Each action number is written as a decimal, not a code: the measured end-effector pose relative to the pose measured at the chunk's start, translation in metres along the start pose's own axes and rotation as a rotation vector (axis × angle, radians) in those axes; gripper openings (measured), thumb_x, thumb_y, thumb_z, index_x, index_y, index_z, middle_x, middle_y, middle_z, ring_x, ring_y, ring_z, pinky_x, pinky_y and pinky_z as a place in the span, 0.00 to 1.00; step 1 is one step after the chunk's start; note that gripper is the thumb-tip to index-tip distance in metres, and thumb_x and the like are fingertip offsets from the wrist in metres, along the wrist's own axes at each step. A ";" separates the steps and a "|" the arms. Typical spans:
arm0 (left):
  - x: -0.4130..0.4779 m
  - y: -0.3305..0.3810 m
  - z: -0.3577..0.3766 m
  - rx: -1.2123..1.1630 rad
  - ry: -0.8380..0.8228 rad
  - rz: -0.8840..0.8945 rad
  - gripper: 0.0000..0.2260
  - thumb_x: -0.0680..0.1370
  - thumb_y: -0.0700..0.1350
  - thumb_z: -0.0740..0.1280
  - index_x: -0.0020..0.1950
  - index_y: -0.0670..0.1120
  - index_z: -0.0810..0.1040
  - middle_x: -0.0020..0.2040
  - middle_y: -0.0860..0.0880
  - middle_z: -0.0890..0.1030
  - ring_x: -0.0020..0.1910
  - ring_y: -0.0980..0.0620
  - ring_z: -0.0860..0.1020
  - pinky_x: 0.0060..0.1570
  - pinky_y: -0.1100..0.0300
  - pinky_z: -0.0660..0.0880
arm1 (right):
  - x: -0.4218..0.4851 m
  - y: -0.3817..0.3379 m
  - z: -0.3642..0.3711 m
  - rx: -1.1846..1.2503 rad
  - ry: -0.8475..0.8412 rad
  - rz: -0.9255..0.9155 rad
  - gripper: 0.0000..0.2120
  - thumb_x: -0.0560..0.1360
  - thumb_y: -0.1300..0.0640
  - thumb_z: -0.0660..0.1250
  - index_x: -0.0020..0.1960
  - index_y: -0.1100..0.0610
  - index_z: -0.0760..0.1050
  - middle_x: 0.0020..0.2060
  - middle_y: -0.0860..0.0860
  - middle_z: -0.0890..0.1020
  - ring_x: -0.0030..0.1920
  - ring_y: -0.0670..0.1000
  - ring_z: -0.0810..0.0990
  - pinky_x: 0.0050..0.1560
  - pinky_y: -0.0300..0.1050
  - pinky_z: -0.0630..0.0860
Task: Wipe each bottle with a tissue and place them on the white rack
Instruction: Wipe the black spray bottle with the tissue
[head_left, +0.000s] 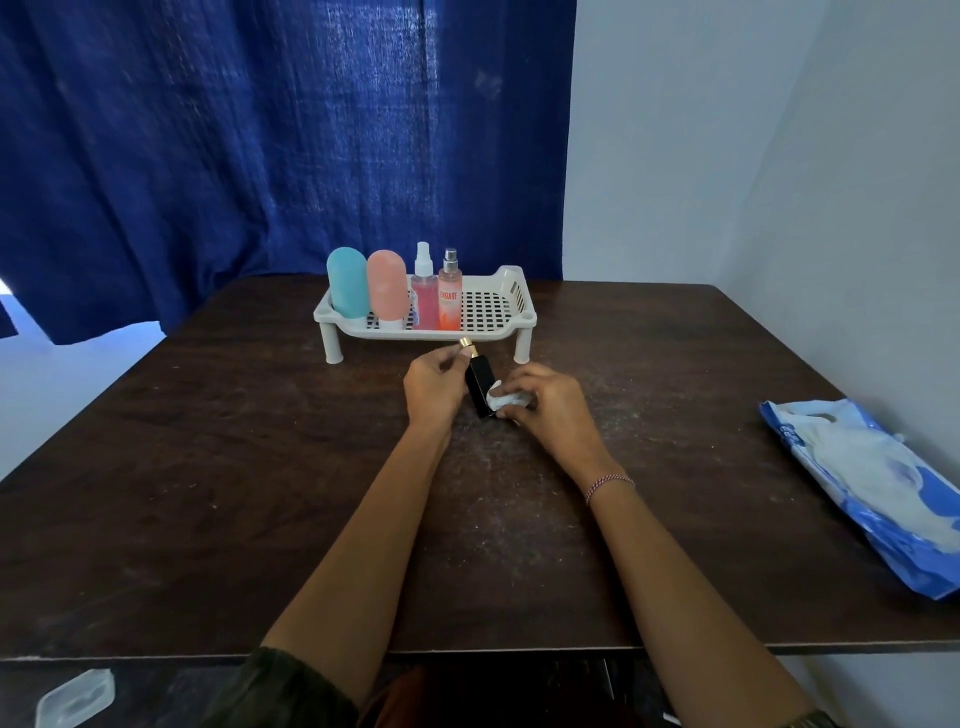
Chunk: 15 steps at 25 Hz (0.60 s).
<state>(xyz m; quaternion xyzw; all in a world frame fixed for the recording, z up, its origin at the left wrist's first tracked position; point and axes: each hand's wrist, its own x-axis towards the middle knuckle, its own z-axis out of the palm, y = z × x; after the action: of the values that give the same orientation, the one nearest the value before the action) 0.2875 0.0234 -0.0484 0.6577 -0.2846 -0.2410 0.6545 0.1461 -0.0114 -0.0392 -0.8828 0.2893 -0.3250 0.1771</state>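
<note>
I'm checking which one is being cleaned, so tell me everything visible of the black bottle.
The black bottle is small, square-sided and glossy dark, like glass, with a gold cap. It leans, cap pointing toward the white rack, just in front of it above the table. The left hand pinches it near the neck; the right hand presses a crumpled white tissue against its lower side.

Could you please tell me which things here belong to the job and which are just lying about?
Job: black bottle in left hand; tissue in right hand; white rack holding teal bottle, pink bottle, pink spray bottle, orange spray bottle; tissue packet.
Lying about: clear plastic box; blue curtain.
</note>
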 end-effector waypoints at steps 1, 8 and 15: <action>-0.001 0.000 0.001 0.045 -0.017 -0.009 0.13 0.78 0.45 0.67 0.60 0.42 0.80 0.51 0.47 0.82 0.48 0.48 0.82 0.52 0.48 0.80 | 0.001 0.001 0.000 -0.003 -0.005 0.006 0.13 0.65 0.65 0.75 0.50 0.60 0.82 0.49 0.54 0.81 0.49 0.50 0.78 0.53 0.35 0.71; -0.002 0.000 0.003 0.130 -0.059 -0.032 0.17 0.77 0.42 0.68 0.65 0.43 0.76 0.57 0.44 0.81 0.54 0.48 0.80 0.57 0.47 0.77 | 0.003 -0.001 0.002 0.061 0.035 0.035 0.10 0.67 0.67 0.73 0.48 0.61 0.82 0.47 0.54 0.81 0.48 0.50 0.78 0.51 0.28 0.69; -0.006 0.014 0.003 -0.433 -0.201 -0.317 0.14 0.80 0.38 0.60 0.65 0.36 0.73 0.58 0.39 0.79 0.55 0.44 0.78 0.60 0.49 0.74 | 0.001 -0.007 -0.002 0.147 0.130 -0.044 0.13 0.68 0.73 0.69 0.47 0.59 0.83 0.46 0.52 0.81 0.46 0.41 0.76 0.50 0.23 0.69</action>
<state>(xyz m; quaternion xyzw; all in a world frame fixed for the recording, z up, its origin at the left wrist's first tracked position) 0.2802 0.0258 -0.0350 0.5117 -0.1834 -0.4593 0.7026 0.1478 -0.0072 -0.0336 -0.8506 0.2562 -0.4056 0.2152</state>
